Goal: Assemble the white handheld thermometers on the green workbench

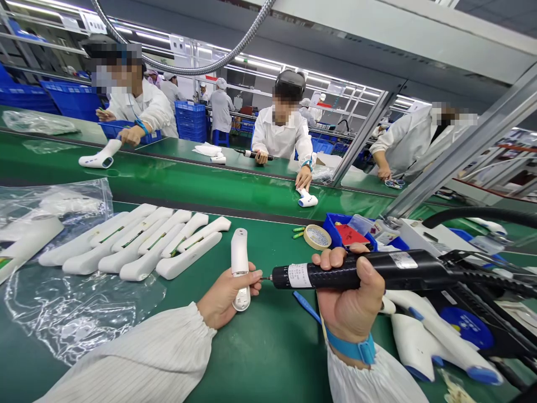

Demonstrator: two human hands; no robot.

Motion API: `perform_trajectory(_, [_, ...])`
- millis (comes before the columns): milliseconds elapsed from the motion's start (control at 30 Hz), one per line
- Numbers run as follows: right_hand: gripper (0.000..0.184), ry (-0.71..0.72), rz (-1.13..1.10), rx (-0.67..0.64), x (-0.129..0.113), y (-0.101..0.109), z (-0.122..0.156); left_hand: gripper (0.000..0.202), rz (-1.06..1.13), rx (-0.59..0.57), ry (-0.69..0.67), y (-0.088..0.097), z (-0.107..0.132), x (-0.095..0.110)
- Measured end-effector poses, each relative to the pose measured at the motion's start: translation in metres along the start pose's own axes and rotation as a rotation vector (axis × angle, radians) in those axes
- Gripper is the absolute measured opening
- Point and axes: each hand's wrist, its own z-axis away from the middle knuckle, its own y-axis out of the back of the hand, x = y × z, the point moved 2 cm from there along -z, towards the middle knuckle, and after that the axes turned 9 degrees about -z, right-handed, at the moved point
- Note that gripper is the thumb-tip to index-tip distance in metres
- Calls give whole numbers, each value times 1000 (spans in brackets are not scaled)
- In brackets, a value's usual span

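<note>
In the head view, a blue bin (335, 217) on the green counter (268, 352) holds a red piece (352, 236) and some clear plastic; beside it a round dish (306, 237) holds many tiny metal bits. At the left, a clear bag (98, 193) has white parts inside. The left hand (222, 296) is clamped on a white handle (240, 252), held lengthwise away from the person above the middle of the counter, with the thumb lying across it and fingers showing at its right edge. The right hand (350, 285) is closed around a black driver (321, 275), thumb on top; the driver's bit points left and ends at the left thumb, and whether it touches there I cannot tell. Left of the hands lies a slanted row of white shells (188, 260), near a loose clear sheet (79, 319). A blue stick (307, 307) lies below the driver, and white devices (413, 341) are heaped right of the right wrist. Across the belt (235, 187), two co-workers each touch a white device. The left thumb covers the handle's middle, and a slanted metal post (363, 137) cuts across the far side.
</note>
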Motion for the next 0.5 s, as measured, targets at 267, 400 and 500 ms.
perform_trajectory(267, [14,3,8,-42,-1,-5,4,26,-18,51,29,-4,2,2])
perform_trajectory(400, [15,6,2,-78,-2,-8,8,41,70,65,62,-4,2,2])
perform_trajectory(500, [16,22,13,-117,-1,-12,11,46,67,49,75,-3,1,1])
